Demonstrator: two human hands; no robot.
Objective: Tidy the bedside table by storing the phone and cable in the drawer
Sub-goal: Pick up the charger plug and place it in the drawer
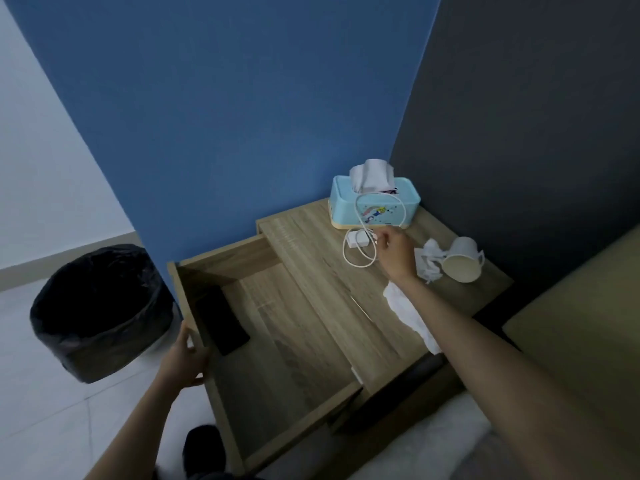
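Open drawer, wooden bedside table, blue wall

Both forearms bare, no sleeves visible. Left hand and right hand bare: no gloves, rings or watch seen.

A bedroom in a home. A wooden bedside table with an open drawer stands in a corner between a blue wall and a dark grey wall, beside a bed. A tissue box sits on the tabletop, and a lined waste bin stands on the pale tiled floor.
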